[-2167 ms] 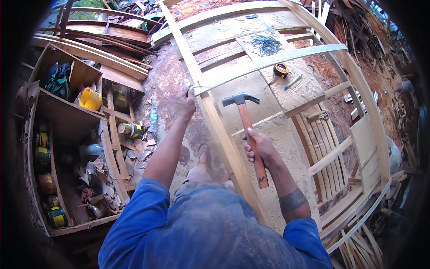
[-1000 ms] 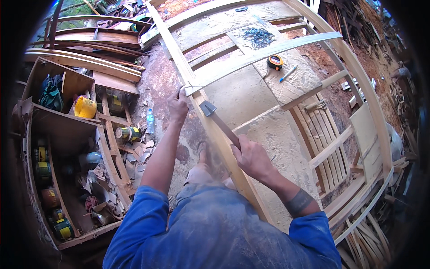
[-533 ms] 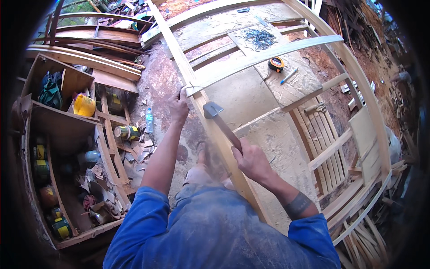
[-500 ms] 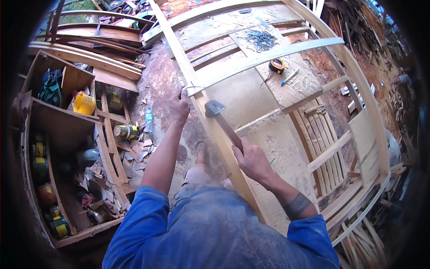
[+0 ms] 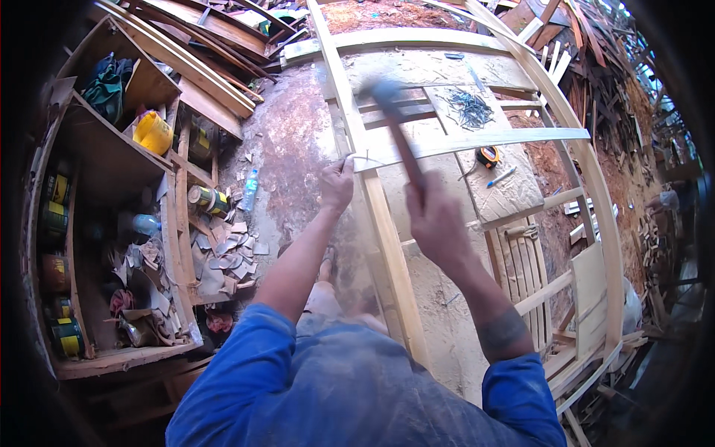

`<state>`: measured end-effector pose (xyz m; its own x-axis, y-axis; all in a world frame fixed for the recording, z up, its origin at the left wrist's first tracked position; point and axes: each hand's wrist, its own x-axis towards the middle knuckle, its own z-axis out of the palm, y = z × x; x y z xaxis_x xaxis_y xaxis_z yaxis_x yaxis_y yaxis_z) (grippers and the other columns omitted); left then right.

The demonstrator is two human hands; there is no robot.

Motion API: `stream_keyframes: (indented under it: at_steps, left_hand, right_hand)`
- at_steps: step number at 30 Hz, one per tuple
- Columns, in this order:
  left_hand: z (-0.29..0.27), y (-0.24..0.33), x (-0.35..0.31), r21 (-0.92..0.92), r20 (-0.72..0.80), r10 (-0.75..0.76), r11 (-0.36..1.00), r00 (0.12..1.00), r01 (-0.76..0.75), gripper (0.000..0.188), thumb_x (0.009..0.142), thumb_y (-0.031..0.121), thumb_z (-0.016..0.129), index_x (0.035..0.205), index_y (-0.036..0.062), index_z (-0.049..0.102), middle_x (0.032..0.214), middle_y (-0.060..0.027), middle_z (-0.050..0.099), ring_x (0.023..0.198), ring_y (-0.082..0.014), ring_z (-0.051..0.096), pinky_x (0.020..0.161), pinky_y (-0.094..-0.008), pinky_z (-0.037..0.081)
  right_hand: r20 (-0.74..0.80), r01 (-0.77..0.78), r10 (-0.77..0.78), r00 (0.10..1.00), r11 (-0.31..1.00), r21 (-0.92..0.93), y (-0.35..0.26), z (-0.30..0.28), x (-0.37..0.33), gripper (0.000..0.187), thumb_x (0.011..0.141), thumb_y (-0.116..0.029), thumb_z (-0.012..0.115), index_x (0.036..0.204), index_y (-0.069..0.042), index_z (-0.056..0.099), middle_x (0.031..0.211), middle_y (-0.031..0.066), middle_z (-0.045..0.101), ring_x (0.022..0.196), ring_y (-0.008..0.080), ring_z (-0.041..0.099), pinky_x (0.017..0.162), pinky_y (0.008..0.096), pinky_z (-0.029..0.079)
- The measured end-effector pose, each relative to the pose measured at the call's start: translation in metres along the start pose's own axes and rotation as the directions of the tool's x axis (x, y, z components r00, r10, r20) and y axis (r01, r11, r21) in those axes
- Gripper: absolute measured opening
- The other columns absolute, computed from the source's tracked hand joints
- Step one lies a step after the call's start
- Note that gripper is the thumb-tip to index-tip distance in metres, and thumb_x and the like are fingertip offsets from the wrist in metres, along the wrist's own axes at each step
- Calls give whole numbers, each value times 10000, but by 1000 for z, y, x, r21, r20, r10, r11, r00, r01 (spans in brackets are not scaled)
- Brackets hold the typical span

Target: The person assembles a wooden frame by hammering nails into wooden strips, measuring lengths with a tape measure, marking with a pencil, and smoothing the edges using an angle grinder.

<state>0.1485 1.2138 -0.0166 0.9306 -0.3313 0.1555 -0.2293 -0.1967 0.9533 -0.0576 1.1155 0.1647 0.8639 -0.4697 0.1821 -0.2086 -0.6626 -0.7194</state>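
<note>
My right hand [image 5: 438,222] is wrapped round the wooden handle of a hammer [image 5: 404,149]. The hammer is raised over the pale wooden frame [image 5: 387,249], and its head is blurred by motion. My left hand [image 5: 338,183] is closed at the frame's left rail, with thumb and fingers on the end of a pale cross slat [image 5: 477,139]. That slat lies across the frame from the left rail to the right one. A thin nail [image 5: 366,155] seems to stand up from the slat's end, just right of my left fingertips.
Inside the frame, a dusty board bears a heap of nails [image 5: 471,109], an orange-black tape measure [image 5: 487,156] and a blue-white pen [image 5: 501,177]. On the left stands an open wooden cabinet [image 5: 119,348] with tins and a yellow container [image 5: 153,132]. A plastic bottle [image 5: 250,189] and wood scraps litter the floor.
My right hand has lifted the hammer from low over the left rail to above the cross slat. My left hand stays at the slat's end. The whole view has shifted somewhat.
</note>
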Motion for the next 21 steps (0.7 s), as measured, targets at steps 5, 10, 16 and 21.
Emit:
stream_keyframes:
  at_steps: [5,10,16,21]
  left_hand:
    - [0,-3,-3,-5,-10,42,999,999,-42,319,997,221,564,1153,-15,712,926,-188,754,873,-208,723,783,-340,533]
    - [-5,-1,-10,-64,6,-54,996,999,54,316,991,221,568,1155,-7,713,970,-191,752,910,-237,726,802,-343,534]
    - [1,-6,-3,-7,47,11,1000,999,-11,333,985,255,580,1171,12,711,1003,-205,746,959,-250,730,821,-335,535]
    - [-26,-14,1,-42,59,-81,996,995,84,341,998,288,577,1188,40,712,949,-179,747,833,-243,726,774,-366,547]
  right_hand:
    - [40,-108,113,993,988,-111,-11,-14,20,269,1018,-254,540,1016,14,514,611,209,600,577,420,637,503,506,468]
    - [-352,243,-101,931,889,387,-60,-37,1,256,1080,-294,431,1035,-52,497,661,2,497,508,62,487,453,239,411]
    - [44,-151,168,985,955,-255,15,32,-4,274,1026,-258,488,1070,11,517,793,301,637,726,539,610,636,613,441]
    - [-318,-77,127,939,983,166,-118,-63,-6,307,1075,-329,458,970,-54,546,635,19,514,518,126,505,485,312,423]
